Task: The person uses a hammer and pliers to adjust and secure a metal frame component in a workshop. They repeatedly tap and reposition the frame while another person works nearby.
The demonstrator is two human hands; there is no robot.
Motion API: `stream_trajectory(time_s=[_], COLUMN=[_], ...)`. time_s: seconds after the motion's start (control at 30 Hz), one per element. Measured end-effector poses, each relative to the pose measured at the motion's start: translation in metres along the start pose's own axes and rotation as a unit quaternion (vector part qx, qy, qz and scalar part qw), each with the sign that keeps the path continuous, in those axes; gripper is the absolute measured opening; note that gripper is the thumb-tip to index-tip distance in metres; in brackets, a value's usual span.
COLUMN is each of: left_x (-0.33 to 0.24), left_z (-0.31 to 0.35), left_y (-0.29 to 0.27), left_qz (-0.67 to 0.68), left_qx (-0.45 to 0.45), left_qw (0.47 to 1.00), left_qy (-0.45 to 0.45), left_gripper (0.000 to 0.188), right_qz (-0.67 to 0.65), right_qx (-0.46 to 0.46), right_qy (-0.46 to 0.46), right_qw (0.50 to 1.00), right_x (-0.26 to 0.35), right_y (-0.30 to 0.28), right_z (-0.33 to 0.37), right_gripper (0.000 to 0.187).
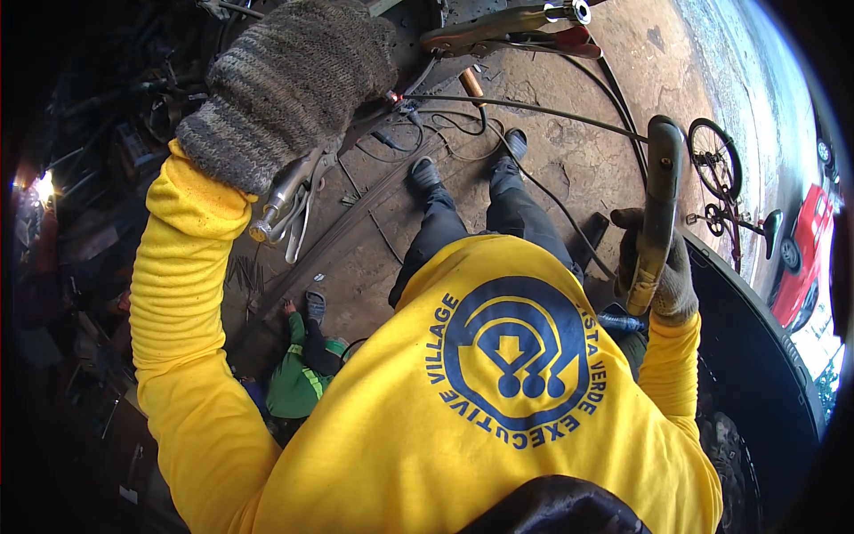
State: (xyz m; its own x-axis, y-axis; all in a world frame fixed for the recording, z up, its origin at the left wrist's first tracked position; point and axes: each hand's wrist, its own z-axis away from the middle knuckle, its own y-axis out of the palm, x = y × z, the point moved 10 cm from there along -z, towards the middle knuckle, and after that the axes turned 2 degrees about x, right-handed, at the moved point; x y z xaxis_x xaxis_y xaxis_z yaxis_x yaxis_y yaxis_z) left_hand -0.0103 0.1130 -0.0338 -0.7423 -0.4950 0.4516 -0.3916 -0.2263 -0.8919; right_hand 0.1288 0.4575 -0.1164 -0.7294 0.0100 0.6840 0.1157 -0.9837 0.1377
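Note:
My right hand [672,271], in a grey glove, is closed around a welding electrode holder [663,169]. A thin welding rod [525,109] runs left from its jaw, and its reddish tip is close beside my left hand. My left hand [294,84] wears a thick grey-brown knitted glove and lies over a dark metal workpiece [418,44]; its fingers are hidden. Locking pliers [289,200] stick out below that glove. A second pair of locking pliers [498,27] is clamped at the workpiece's right side.
A wooden-handled tool [471,84] and looping cables [534,182] are near my feet. Someone in green [298,378] crouches at lower left. Dark metal clutter and a bright glare [43,187] fill the left. A dark tub-like object [756,374], a bicycle [721,178] and a red car [805,254] stand right.

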Motion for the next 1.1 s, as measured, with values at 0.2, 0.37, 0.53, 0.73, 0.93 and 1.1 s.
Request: stream_trajectory(time_s=[0.2, 0.37, 0.53, 0.73, 0.93, 1.1], left_x=[0.002, 0.003, 0.009, 0.019, 0.022, 0.017], left_z=[0.002, 0.006, 0.009, 0.008, -0.007, -0.004], left_y=[0.002, 0.004, 0.013, 0.043, 0.037, 0.039], left_qz=[0.014, 0.028, 0.043, 0.153, 0.185, 0.185], left_qx=[0.007, 0.018, 0.026, 0.085, 0.010, -0.003], left_qw=[1.000, 0.999, 0.998, 0.984, 0.983, 0.983], left_qy=[-0.007, -0.014, -0.031, -0.031, 0.008, 0.007], left_gripper=[0.023, 0.026, 0.029, 0.031, 0.028, 0.025], right_qz=[-0.009, -0.013, -0.033, -0.067, -0.092, -0.127], right_qx=[-0.004, -0.018, -0.018, -0.020, -0.031, -0.060], right_qy=[-0.011, -0.020, -0.030, -0.045, -0.116, -0.170], right_qw=[1.000, 1.000, 0.999, 0.997, 0.989, 0.975], right_x=[0.000, -0.004, -0.013, -0.024, -0.021, -0.038], right_y=[0.000, -0.002, -0.005, -0.004, -0.012, -0.016], right_z=[0.006, 0.014, 0.015, 0.029, 0.050, 0.071], right_gripper=[0.075, 0.084, 0.088, 0.084, 0.072, 0.070])
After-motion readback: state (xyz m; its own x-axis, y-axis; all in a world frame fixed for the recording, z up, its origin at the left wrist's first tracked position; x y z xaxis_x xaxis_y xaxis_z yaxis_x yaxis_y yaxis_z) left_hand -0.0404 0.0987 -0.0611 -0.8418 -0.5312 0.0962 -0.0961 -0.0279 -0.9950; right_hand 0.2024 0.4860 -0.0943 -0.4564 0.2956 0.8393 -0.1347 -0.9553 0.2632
